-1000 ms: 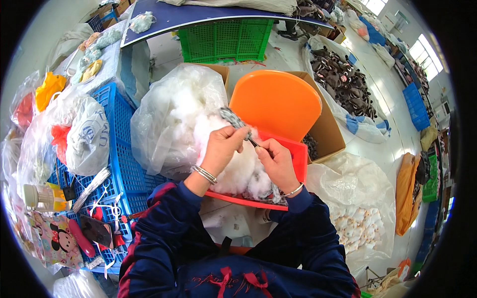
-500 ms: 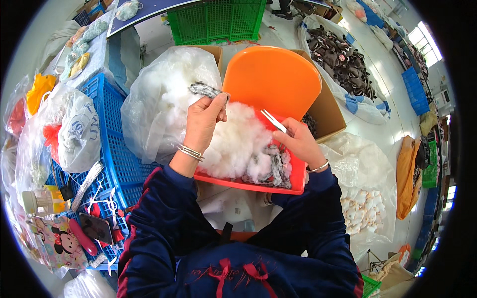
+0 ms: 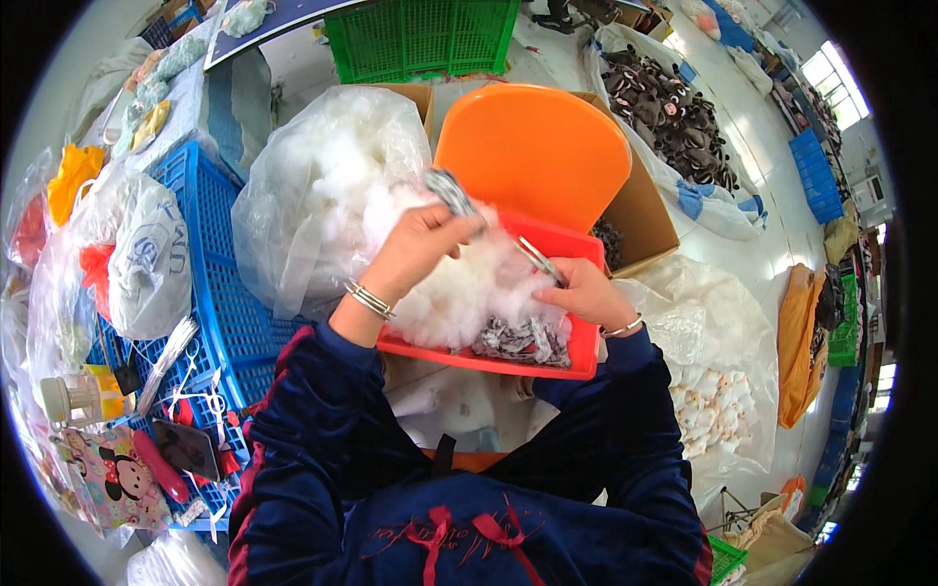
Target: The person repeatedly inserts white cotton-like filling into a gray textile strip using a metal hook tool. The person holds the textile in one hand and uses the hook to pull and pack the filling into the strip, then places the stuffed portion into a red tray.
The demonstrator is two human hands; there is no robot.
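Observation:
A small grey-and-white fabric piece (image 3: pixel 450 191) is pinched in my left hand (image 3: pixel 418 246), its far end sticking up past the fingers. In my right hand (image 3: pixel 590 292) are metal tweezers (image 3: pixel 535 258), tips pointing up and left toward the fabric but apart from it. Both hands are over a red tray (image 3: pixel 469 365) heaped with white fluffy stuffing (image 3: pixel 440 293). More grey-and-white fabric pieces (image 3: pixel 523 341) lie in the tray's near right part. A clear plastic bag (image 3: pixel 293 205) of the same stuffing stands just beyond my left hand.
An orange chair back (image 3: pixel 532 156) rises behind the tray, before a cardboard box (image 3: pixel 650 220). At left, a blue crate (image 3: pixel 210 244) carries bags, scissors and a phone (image 3: pixel 186 449). Dark plush pieces (image 3: pixel 664 112) fill a sack at far right; pale ones (image 3: pixel 718 410) lie nearer.
My left hand has moved right and slightly down with the fabric piece, now closer to the tweezers. The tweezers have tilted and shifted slightly down.

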